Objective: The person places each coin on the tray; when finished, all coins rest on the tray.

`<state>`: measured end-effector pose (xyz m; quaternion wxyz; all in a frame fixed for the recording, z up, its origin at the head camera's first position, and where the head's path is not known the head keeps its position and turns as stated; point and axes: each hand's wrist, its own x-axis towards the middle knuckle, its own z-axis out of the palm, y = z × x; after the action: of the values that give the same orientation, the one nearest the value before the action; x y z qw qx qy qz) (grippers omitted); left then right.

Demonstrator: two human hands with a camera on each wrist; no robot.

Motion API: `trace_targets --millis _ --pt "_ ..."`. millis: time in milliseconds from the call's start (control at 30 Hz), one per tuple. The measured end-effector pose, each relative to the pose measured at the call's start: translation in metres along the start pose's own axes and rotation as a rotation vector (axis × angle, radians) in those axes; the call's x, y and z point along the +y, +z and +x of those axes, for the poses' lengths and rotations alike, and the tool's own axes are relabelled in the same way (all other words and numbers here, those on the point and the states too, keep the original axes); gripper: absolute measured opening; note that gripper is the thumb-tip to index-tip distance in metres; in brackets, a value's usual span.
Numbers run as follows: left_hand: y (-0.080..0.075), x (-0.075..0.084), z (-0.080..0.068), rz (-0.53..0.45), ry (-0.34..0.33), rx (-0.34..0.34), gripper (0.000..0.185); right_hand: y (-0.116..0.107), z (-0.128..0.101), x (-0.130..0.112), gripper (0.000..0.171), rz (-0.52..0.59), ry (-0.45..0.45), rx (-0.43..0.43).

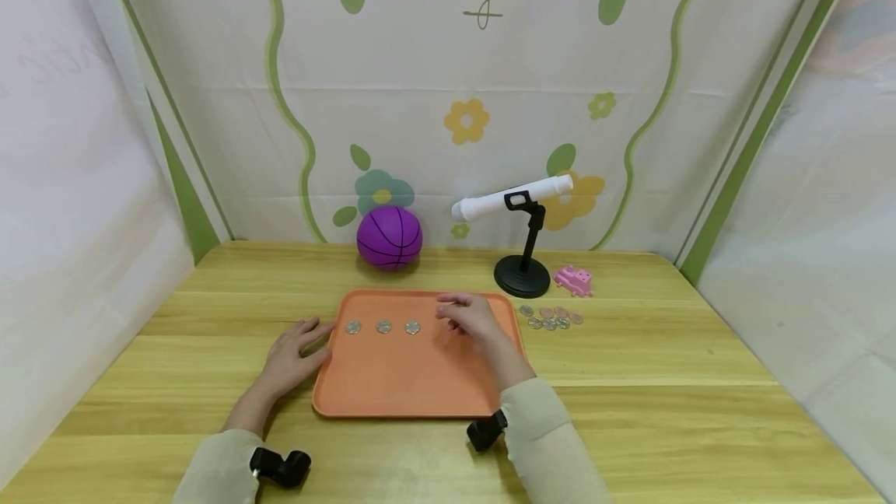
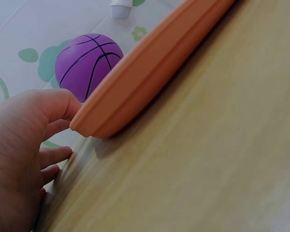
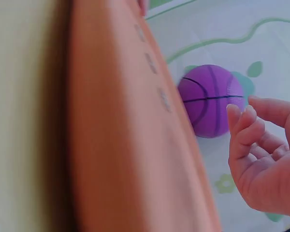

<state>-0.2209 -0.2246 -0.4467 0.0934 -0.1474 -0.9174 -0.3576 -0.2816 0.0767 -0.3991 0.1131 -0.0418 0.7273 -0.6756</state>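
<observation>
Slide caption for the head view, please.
Three silver coins in a row on an orange tray, left hand at its edge, right hand above it.

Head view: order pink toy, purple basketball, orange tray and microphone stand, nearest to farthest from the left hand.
1. Orange tray, at the left hand
2. Purple basketball, behind the tray
3. Microphone stand, behind tray's right corner
4. Pink toy, right of stand

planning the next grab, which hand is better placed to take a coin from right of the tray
Probably the right hand: it is over the tray, nearer those coins, and looks empty. The left hand touches the tray's left edge, farther away.
</observation>
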Motion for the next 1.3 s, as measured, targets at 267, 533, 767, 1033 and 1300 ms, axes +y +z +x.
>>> trace_targets --millis 267,533,767,1033,1300 --pt "0.001 -0.003 0.0 -0.005 -0.016 -0.008 0.046 -0.037 -0.015 -0.022 0.03 -0.009 -0.056 0.049" --pt "0.0 -0.003 0.0 -0.002 -0.009 -0.005 0.045 -0.082 -0.024 -0.024 0.037 -0.046 -0.109 0.077" --pt "0.001 -0.003 0.0 -0.003 -0.013 -0.008 0.045 -0.125 -0.024 -0.011 0.043 -0.108 -0.102 0.127" --pt "0.0 -0.001 0.0 -0.003 0.006 0.011 0.044 -0.167 -0.029 0.0 0.043 -0.141 -0.142 0.158" --pt "-0.002 0.007 -0.001 -0.013 0.008 0.019 0.043 -0.2 -0.034 0.018 0.043 -0.178 -0.115 0.217"
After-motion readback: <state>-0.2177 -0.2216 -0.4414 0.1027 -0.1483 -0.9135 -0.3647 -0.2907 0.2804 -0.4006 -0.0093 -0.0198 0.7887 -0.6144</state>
